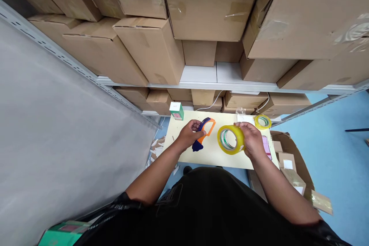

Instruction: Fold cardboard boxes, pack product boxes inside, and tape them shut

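My left hand (190, 133) grips an orange and blue tape dispenser (204, 133) just above the pale yellow table (210, 155). A large roll of yellowish clear tape (230, 139) stands on its edge to the right of it, held by my right hand (253, 138) with the fingers over its top. The roll and the dispenser are a short gap apart. A smaller tape roll (262, 122) lies flat at the table's far right corner.
A small green and white box (177, 110) stands at the table's far left corner. A pink item (266, 147) lies under my right wrist. Shelves of cardboard boxes (150, 46) rise behind. An open carton (291, 165) sits on the blue floor at right.
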`<state>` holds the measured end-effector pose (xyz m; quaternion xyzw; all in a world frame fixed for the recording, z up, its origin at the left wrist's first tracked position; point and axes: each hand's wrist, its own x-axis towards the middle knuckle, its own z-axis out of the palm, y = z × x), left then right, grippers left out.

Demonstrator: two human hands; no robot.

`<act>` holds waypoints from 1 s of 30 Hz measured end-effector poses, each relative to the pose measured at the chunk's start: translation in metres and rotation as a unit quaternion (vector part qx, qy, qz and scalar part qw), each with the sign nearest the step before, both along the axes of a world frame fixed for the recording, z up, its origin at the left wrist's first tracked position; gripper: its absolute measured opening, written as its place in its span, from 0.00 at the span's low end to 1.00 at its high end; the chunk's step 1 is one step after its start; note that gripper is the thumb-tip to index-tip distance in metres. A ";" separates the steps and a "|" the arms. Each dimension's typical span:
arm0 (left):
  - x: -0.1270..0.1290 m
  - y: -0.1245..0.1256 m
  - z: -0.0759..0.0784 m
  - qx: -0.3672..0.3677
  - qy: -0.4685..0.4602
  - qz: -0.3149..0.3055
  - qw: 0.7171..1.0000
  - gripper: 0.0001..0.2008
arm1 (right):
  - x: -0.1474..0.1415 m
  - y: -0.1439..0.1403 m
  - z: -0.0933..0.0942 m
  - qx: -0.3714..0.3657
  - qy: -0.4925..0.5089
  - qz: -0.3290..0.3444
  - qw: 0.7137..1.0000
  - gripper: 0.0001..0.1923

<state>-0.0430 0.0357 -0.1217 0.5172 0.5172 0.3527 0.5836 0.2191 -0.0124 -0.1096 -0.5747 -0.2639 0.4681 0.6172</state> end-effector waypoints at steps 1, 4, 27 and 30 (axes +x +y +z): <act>-0.001 0.000 0.001 0.001 0.001 0.001 1.000 0.23 | 0.002 -0.001 0.000 -0.003 -0.005 -0.002 1.000 0.15; -0.001 -0.001 0.006 -0.008 0.014 -0.001 1.000 0.26 | 0.003 -0.003 -0.001 -0.020 -0.025 -0.027 0.999 0.15; -0.014 0.013 0.037 -0.075 -0.036 -0.142 0.986 0.28 | 0.021 -0.009 0.074 -0.050 -0.077 0.449 0.889 0.17; -0.019 0.015 0.044 -0.061 -0.039 -0.162 0.984 0.28 | 0.020 -0.006 0.078 -0.035 -0.097 0.478 0.872 0.17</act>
